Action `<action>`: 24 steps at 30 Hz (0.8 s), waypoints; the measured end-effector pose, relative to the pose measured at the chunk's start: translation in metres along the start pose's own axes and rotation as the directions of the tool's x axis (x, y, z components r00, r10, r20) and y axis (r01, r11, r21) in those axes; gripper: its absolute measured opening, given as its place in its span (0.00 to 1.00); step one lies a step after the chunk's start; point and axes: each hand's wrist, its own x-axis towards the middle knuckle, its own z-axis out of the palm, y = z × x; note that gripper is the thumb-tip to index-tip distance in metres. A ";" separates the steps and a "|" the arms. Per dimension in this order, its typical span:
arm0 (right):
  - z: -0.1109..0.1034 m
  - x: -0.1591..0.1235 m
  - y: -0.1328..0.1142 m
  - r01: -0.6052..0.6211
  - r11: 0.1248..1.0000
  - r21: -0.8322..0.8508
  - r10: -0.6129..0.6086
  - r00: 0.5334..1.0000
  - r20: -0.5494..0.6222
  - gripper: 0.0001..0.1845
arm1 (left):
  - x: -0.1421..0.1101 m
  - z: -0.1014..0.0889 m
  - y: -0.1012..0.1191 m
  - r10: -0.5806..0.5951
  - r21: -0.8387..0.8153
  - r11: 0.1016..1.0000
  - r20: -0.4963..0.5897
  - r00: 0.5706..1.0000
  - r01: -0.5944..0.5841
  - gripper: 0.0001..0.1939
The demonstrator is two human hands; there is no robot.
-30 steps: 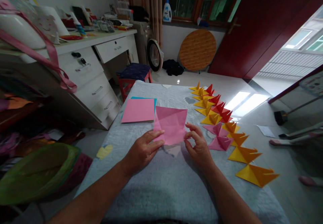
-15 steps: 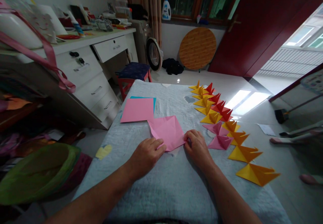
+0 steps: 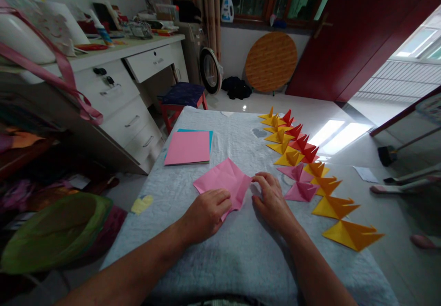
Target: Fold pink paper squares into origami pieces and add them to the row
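Observation:
A creased square of pink origami paper lies turned on the cloth in front of me, one corner pointing away. My left hand is closed over its near left part, fingers curled on top; the thumb is mostly hidden. At the paper's right corner is my right hand, thumb and index finger apart, the index fingertip at or touching that corner. Beyond the paper to the left sits a stack of pink sheets with a blue edge showing. Two folded pink paper birds stand just right of my right hand.
Rows of folded yellow birds, red birds and orange-yellow birds line the right side of the cloth-covered table. A green-rimmed basket stands at the lower left, below a white desk. A stool is behind the table.
The pink paper has turned, so a corner now points away from me. My right hand's thumb and index finger have spread apart, while my left hand stays on the near part.

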 end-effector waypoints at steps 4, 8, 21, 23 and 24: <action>-0.003 0.000 -0.003 0.038 0.998 0.040 -0.035 0.996 -0.083 0.28 | 0.001 -0.002 0.002 -0.031 -0.052 0.998 0.017 0.999 0.032 0.08; -0.003 0.001 -0.004 0.107 0.994 -0.009 -0.107 0.994 -0.029 0.24 | 0.003 -0.004 0.004 -0.006 -0.061 0.998 -0.003 1.000 0.006 0.08; -0.004 0.003 0.008 -0.023 0.999 -0.037 0.025 0.998 0.065 0.15 | -0.001 0.006 0.000 0.005 -0.075 0.997 -0.093 0.996 -0.011 0.08; -0.005 0.003 0.005 -0.029 0.999 -0.022 0.030 0.997 0.072 0.16 | 0.000 0.006 0.000 -0.017 -0.106 0.994 -0.103 0.995 0.006 0.08; -0.006 0.003 0.004 -0.022 1.000 -0.012 0.023 0.997 0.077 0.16 | 0.000 0.005 0.000 -0.032 -0.127 0.992 -0.110 0.993 0.018 0.08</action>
